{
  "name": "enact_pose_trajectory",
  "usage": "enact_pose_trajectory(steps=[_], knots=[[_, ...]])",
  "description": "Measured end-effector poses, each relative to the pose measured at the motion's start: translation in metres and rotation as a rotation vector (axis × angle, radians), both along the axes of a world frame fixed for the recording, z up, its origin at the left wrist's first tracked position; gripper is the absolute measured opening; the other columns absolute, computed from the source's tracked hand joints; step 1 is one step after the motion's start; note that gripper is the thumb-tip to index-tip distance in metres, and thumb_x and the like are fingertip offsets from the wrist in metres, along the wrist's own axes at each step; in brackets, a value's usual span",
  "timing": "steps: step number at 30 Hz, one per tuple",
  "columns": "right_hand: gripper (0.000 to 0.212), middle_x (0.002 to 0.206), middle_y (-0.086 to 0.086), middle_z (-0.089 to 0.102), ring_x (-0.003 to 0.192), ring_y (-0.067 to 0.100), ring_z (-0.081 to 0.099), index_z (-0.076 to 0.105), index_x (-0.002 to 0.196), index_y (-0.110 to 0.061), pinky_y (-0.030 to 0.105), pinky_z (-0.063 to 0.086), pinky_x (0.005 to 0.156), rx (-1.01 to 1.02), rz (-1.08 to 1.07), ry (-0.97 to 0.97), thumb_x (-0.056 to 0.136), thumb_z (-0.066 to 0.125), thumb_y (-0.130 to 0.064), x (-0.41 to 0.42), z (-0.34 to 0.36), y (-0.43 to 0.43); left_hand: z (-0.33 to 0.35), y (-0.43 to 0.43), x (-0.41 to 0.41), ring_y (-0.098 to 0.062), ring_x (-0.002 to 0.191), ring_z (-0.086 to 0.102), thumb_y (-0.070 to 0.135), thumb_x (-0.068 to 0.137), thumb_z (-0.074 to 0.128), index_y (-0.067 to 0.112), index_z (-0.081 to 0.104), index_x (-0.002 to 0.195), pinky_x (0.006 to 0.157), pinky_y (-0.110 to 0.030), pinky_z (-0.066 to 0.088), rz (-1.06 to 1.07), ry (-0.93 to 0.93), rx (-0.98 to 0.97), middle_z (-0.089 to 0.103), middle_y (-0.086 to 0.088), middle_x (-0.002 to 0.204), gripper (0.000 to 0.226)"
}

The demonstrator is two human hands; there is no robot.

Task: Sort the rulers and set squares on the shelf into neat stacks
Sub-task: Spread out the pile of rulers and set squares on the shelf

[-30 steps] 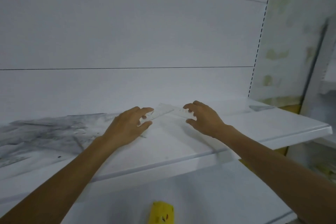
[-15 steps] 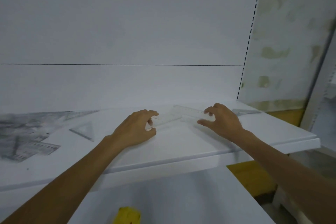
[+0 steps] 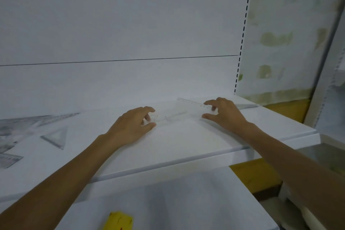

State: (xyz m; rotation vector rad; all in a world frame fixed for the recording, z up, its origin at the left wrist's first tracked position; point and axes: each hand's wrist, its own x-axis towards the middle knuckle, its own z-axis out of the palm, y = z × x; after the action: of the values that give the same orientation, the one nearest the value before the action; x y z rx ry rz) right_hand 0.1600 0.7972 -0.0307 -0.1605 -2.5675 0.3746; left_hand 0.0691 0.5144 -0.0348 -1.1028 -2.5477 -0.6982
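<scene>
Two clear plastic rulers lie on the white shelf (image 3: 186,145). My left hand (image 3: 133,124) pinches the left end of the nearer clear ruler (image 3: 170,115) between thumb and fingers. My right hand (image 3: 223,113) grips the right end of the farther clear ruler (image 3: 190,102), which runs back toward the rear panel. A clear set square (image 3: 56,136) lies flat further left. A pile of clear rulers and set squares (image 3: 11,130) sits at the left edge of the shelf. Another clear set square (image 3: 245,106) lies behind my right hand.
A white back panel rises behind the shelf, with a slotted upright (image 3: 242,35) at its right end. Lower down, a second white shelf carries a yellow object (image 3: 118,220). A yellow box (image 3: 255,175) stands below right, next to another rack.
My right hand has slid the farther ruler to the right, away from my left hand. The view has turned left, bringing the single set square and the pile into sight.
</scene>
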Motion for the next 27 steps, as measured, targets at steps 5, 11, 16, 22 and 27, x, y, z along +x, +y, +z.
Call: enact_pose_trajectory(steps=[5, 11, 16, 22, 27], knots=[[0.045, 0.109, 0.005, 0.06, 0.096, 0.016, 0.052, 0.054, 0.128, -0.02, 0.027, 0.037, 0.085, 0.088, 0.144, -0.096, 0.086, 0.061, -0.035, -0.029, 0.005, 0.014, 0.007, 0.008, 0.002, -0.009, 0.082, 0.054, 0.034, 0.084, 0.064, 0.022, 0.06, 0.109, 0.077, -0.026, 0.043, 0.111, 0.027, 0.036, 0.058, 0.007, 0.099, 0.028], [0.04, 0.119, 0.002, 0.059, 0.105, 0.015, 0.052, 0.058, 0.123, -0.02, 0.022, 0.036, 0.089, 0.01, 0.312, -0.213, 0.085, 0.064, -0.032, -0.052, 0.005, 0.032, 0.002, 0.025, 0.008, -0.01, 0.083, 0.054, 0.039, 0.082, 0.065, 0.028, 0.062, 0.108, 0.079, -0.031, 0.045, 0.242, 0.052, 0.094, 0.055, 0.008, 0.094, 0.029], [0.037, 0.126, -0.002, 0.056, 0.111, 0.013, 0.051, 0.06, 0.12, -0.022, 0.017, 0.033, 0.088, -0.004, 0.323, -0.37, 0.085, 0.064, -0.032, -0.065, 0.0, 0.042, -0.004, 0.038, 0.015, -0.008, 0.081, 0.054, 0.036, 0.08, 0.067, 0.024, 0.063, 0.108, 0.08, -0.029, 0.046, 0.283, 0.048, 0.097, 0.055, 0.01, 0.092, 0.031], [0.032, 0.122, -0.003, 0.057, 0.099, 0.007, 0.047, 0.062, 0.118, -0.025, 0.017, 0.032, 0.087, 0.051, 0.368, -0.433, 0.087, 0.059, -0.033, -0.073, 0.003, 0.046, 0.002, 0.041, 0.021, -0.009, 0.082, 0.055, 0.033, 0.079, 0.069, 0.02, 0.064, 0.107, 0.084, -0.033, 0.048, 0.312, 0.037, 0.101, 0.058, 0.009, 0.092, 0.031], [0.033, 0.12, 0.004, 0.058, 0.114, 0.021, 0.051, 0.06, 0.117, -0.015, 0.03, 0.041, 0.095, 0.091, 0.364, -0.287, 0.087, 0.057, -0.029, -0.055, -0.002, 0.043, 0.004, 0.051, 0.021, -0.011, 0.088, 0.056, 0.034, 0.08, 0.068, 0.019, 0.063, 0.107, 0.088, -0.036, 0.047, 0.327, 0.008, 0.094, 0.058, 0.008, 0.094, 0.031]])
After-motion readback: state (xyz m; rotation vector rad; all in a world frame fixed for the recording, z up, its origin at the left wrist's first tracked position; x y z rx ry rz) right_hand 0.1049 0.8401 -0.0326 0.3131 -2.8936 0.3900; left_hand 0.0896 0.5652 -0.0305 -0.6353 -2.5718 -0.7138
